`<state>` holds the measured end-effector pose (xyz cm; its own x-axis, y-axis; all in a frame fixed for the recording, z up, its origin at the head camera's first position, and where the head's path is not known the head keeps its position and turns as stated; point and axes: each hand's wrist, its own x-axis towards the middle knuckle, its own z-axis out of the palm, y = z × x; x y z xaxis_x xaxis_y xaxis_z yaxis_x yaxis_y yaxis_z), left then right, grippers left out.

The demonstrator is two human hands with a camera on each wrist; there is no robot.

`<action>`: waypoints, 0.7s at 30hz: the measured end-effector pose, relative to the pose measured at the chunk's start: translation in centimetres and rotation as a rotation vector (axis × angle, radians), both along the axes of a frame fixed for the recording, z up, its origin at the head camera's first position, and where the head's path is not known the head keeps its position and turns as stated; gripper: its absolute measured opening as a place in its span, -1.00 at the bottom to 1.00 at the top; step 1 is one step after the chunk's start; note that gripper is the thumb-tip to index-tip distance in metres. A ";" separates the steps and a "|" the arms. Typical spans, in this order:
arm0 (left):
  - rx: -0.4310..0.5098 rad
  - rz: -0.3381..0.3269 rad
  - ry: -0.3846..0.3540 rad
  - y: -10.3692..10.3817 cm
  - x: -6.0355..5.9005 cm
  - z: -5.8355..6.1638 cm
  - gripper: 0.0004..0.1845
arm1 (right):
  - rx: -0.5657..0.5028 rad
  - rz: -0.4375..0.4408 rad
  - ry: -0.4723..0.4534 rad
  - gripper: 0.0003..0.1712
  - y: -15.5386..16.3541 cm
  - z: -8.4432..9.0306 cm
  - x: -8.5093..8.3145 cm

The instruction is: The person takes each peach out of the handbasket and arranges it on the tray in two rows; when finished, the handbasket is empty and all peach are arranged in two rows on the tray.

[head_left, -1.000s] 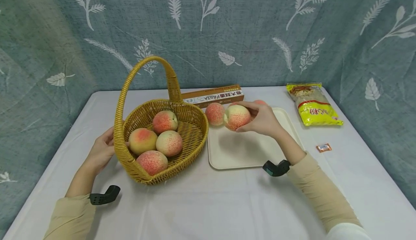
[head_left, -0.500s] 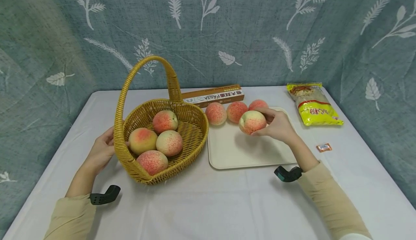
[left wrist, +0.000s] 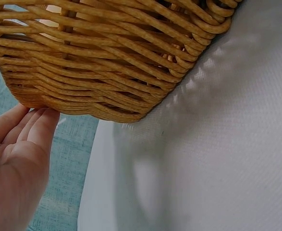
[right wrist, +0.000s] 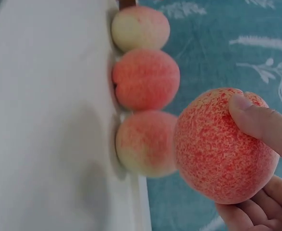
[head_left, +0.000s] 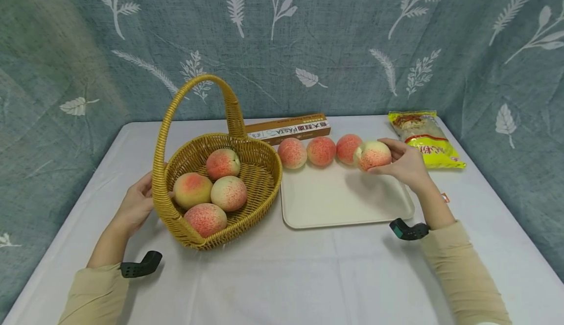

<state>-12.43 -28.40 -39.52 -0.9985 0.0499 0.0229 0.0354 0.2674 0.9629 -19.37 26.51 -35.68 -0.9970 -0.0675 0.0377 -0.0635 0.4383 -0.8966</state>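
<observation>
At the two o'clock corner of the cream tray (head_left: 343,207), the right hand (head_left: 403,163) holds a speckled peach (head_left: 372,155), its fingers (right wrist: 261,120) curled round the fruit with the thumb across the top. This peach sits at the three o'clock end of a row of three peaches (head_left: 321,150) lined along the tray's twelve o'clock edge, just beside the nearest of them; whether it touches the tray cannot be told. Over at nine o'clock, the left hand (head_left: 136,206) rests against the outer wall of the wicker basket (head_left: 176,217), its fingers (left wrist: 32,125) straight and relaxed against the weave. Four peaches (head_left: 222,164) lie inside the basket, under its tall arched handle. Behind the row of peaches, a long pasta box (head_left: 288,128) lies on the bench (head_left: 282,276), which wears a white cloth. A yellow noodle packet (head_left: 423,139) lies at the bench's one o'clock corner, near the right hand.
</observation>
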 end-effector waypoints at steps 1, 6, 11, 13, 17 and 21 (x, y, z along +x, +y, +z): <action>0.006 -0.001 0.000 0.0 0.0 0.0 -0.15 | -0.002 -0.015 -0.002 -0.11 0.4 0.0 -0.1; -0.015 -0.006 0.001 0.0 0.1 0.1 -0.16 | 0.030 -0.071 -0.014 -0.06 1.8 -0.3 -0.8; -0.022 -0.011 0.001 0.0 0.1 0.2 -0.16 | 0.042 -0.130 -0.046 -0.04 2.5 -0.7 -1.5; -0.029 -0.012 -0.004 0.0 0.0 0.2 -0.15 | 0.041 -0.158 -0.055 -0.03 2.7 -0.9 -1.8; -0.063 -0.007 -0.023 0.0 -0.1 0.2 -0.15 | 0.028 -0.199 -0.056 -0.04 3.0 -1.2 -2.5; -0.082 -0.003 -0.032 0.0 -0.1 0.2 -0.14 | 0.029 -0.223 -0.037 -0.06 3.0 -1.5 -3.0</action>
